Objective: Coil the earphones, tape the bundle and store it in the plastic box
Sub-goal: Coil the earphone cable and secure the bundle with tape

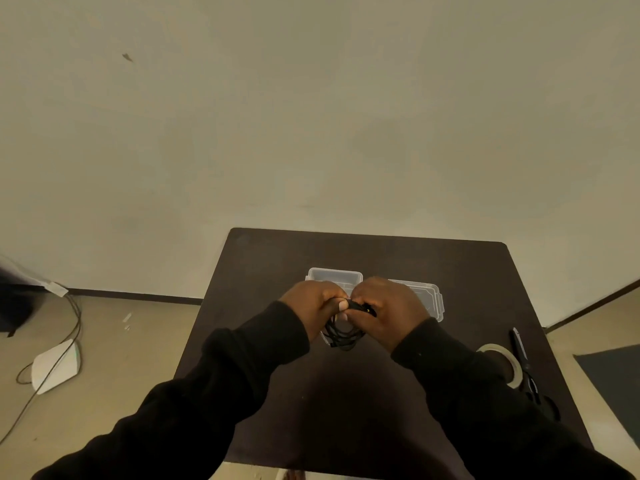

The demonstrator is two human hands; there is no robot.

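Black earphones [343, 336] hang in loose loops between my two hands above the dark table [346, 393]. My left hand [313, 306] grips the top of the loops. My right hand [388, 308] pinches the cable end with the plug beside it. Both hands touch at the fingertips. Behind them stands the clear plastic box [334, 274], open, partly hidden by my hands. Its clear lid [429, 299] lies to the right of it. A roll of tape [509, 362] lies at the table's right side, partly behind my right sleeve.
Black scissors [524, 365] lie next to the tape roll near the right table edge. On the floor to the left are a white flat object [55, 367] and a thin cable [74, 327]. A wall rises just behind the table.
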